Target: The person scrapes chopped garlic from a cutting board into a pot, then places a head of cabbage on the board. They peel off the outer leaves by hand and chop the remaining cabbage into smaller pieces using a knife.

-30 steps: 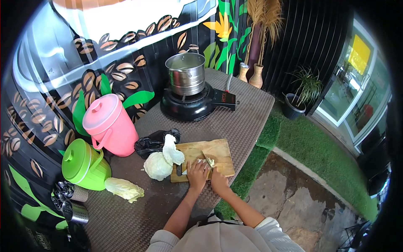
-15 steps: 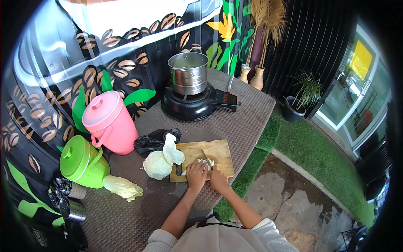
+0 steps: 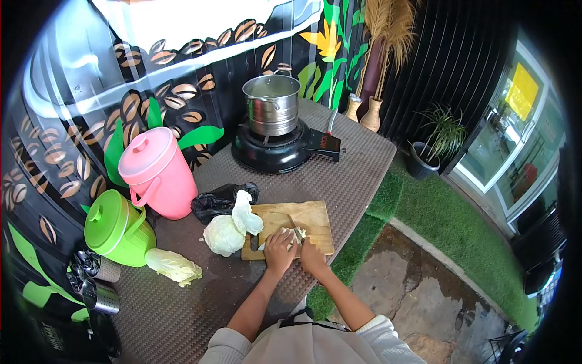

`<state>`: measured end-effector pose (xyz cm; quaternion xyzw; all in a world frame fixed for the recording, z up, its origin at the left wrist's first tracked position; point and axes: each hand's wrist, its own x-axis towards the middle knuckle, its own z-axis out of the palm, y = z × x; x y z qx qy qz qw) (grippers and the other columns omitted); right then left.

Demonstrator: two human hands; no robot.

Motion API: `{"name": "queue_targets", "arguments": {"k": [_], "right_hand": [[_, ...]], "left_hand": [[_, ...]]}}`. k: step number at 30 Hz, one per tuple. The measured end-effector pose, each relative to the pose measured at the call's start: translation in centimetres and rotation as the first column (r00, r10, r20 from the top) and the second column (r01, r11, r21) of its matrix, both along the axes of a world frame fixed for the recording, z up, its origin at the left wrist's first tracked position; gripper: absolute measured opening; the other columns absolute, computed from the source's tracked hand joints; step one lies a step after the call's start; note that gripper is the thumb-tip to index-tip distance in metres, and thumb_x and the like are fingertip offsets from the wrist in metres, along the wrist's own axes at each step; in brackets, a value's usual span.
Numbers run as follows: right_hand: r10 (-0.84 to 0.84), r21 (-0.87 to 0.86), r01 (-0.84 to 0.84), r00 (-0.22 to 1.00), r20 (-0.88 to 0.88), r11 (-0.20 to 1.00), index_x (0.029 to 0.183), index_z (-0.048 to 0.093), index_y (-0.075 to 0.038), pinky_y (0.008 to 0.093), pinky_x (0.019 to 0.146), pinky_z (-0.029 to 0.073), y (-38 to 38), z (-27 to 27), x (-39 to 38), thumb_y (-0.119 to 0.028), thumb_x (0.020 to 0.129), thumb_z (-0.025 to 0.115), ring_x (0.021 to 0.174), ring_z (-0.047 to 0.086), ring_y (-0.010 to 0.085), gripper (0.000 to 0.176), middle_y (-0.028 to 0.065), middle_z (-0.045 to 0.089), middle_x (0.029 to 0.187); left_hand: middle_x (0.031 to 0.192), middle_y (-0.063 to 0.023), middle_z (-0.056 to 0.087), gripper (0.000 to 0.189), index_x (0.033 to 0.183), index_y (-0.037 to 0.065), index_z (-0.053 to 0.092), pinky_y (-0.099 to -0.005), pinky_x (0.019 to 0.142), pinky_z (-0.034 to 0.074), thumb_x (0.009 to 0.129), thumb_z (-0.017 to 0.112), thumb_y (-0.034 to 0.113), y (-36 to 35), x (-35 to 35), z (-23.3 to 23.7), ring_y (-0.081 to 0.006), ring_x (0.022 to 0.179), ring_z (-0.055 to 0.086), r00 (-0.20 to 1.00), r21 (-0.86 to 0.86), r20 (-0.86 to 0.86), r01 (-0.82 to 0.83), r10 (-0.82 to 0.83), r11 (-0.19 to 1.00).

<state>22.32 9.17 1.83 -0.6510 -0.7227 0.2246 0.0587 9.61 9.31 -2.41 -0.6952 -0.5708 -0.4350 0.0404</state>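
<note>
A wooden cutting board point(image 3: 315, 219) lies near the table's right edge. My right hand point(image 3: 312, 257) grips a knife point(image 3: 295, 222), its blade pointing up and left over the board. Just left of it, my left hand point(image 3: 279, 249) presses on pale cabbage pieces point(image 3: 299, 232), its fingers bent beside the blade. Part of those pieces is hidden beneath the fingers. A round cabbage point(image 3: 224, 235) with a loose leaf point(image 3: 245, 213) rests at the board's left side. Further left lies a longer cabbage point(image 3: 174, 266).
A steel pot point(image 3: 272, 107) stands on a black gas stove point(image 3: 270, 156) at the back. Pink point(image 3: 162, 176) and green point(image 3: 124, 233) lidded jugs stand left, above cutlery holders point(image 3: 102, 297). A black plastic bag point(image 3: 219, 201) lies behind the round cabbage.
The whole view has shifted slightly. Both hands stay at the board, the left on the cabbage pieces and the right on the knife.
</note>
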Motion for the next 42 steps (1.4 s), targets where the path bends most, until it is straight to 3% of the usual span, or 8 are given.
{"name": "queue_targets", "arguments": {"k": [5,15,21,25,27,34,36,42], "right_hand": [[0.029,-0.163,-0.023,0.999,0.035,0.986,0.117,0.044,0.006,0.0485,0.083,0.053,-0.1,2.2,0.9,-0.007,0.083,0.057,0.098,0.064,0.0423,0.039,0.0299,0.062,0.105],[-0.190,0.023,0.191,0.980,-0.056,0.981,0.116,0.041,0.001,0.0502,0.081,0.054,-4.3,-1.3,-1.5,-0.010,0.088,0.051,0.097,0.064,0.0430,0.031,0.0286,0.061,0.106],[-0.080,-0.077,0.081,0.997,0.006,0.994,0.113,0.044,0.003,0.0502,0.079,0.054,-1.4,0.3,-1.0,-0.011,0.087,0.052,0.092,0.066,0.0415,0.031,0.0282,0.065,0.097],[-0.119,0.046,0.117,0.992,0.043,0.992,0.108,0.046,0.007,0.0520,0.075,0.054,-3.9,1.3,-2.2,-0.004,0.082,0.056,0.087,0.065,0.0463,0.030,0.0330,0.064,0.093],[-0.281,-0.024,0.280,0.958,-0.064,0.960,0.109,0.046,0.006,0.0522,0.078,0.053,-5.1,1.6,-3.4,-0.005,0.084,0.054,0.090,0.065,0.0454,0.029,0.0339,0.063,0.095],[-0.177,-0.099,0.168,0.980,-0.089,0.981,0.113,0.041,0.004,0.0541,0.080,0.051,-2.0,-0.3,-0.6,-0.009,0.088,0.047,0.096,0.062,0.0459,0.029,0.0364,0.060,0.097],[-0.094,-0.059,0.088,0.989,-0.111,0.994,0.114,0.041,0.003,0.0515,0.079,0.054,-1.6,-0.5,0.1,-0.011,0.089,0.048,0.092,0.066,0.0414,0.030,0.0305,0.064,0.095],[-0.211,-0.006,0.211,0.977,-0.018,0.977,0.114,0.041,0.002,0.0510,0.075,0.055,-5.1,-0.5,-2.7,-0.011,0.090,0.046,0.088,0.067,0.0418,0.027,0.0300,0.065,0.095]], "left_hand": [[0.106,-0.0086,0.070,0.022,0.095,0.004,0.073,-0.0413,0.095,0.043,0.081,0.067,0.020,0.1,0.0,-0.3,-0.0243,0.109,0.060,1.000,-0.008,0.028,0.011,-0.011,1.000],[0.109,-0.0086,0.069,0.026,0.099,0.004,0.073,-0.0399,0.097,0.041,0.082,0.068,0.022,0.1,-0.5,-0.3,-0.0243,0.113,0.058,0.999,-0.018,-0.046,0.013,-0.014,1.000],[0.113,-0.0091,0.067,0.029,0.105,0.004,0.071,-0.0421,0.096,0.039,0.085,0.064,0.024,0.2,-0.9,-0.5,-0.0254,0.114,0.055,0.997,-0.055,-0.062,0.042,-0.045,0.998],[0.115,-0.0079,0.064,0.028,0.107,0.006,0.069,-0.0425,0.095,0.038,0.086,0.062,0.024,0.3,-1.1,-0.3,-0.0253,0.114,0.054,0.996,-0.096,-0.065,0.053,-0.059,0.994],[0.113,-0.0076,0.064,0.028,0.107,0.007,0.069,-0.0423,0.095,0.038,0.086,0.063,0.024,0.2,-1.3,-0.3,-0.0255,0.114,0.054,0.996,-0.120,-0.068,0.051,-0.060,0.991],[0.112,-0.0072,0.064,0.026,0.105,0.007,0.069,-0.0425,0.093,0.039,0.086,0.063,0.024,-0.1,-1.1,-0.2,-0.0254,0.112,0.054,0.993,-0.079,-0.099,0.053,-0.061,0.995],[0.112,-0.0072,0.064,0.026,0.105,0.007,0.069,-0.0425,0.093,0.039,0.086,0.063,0.024,-0.2,-0.9,-0.2,-0.0256,0.112,0.054,0.993,-0.080,-0.105,0.046,-0.055,0.996],[0.113,-0.0086,0.064,0.028,0.105,0.005,0.069,-0.0423,0.093,0.039,0.085,0.063,0.024,-0.4,-0.5,-0.1,-0.0256,0.112,0.055,0.998,-0.084,-0.064,0.017,-0.023,0.996]]}}
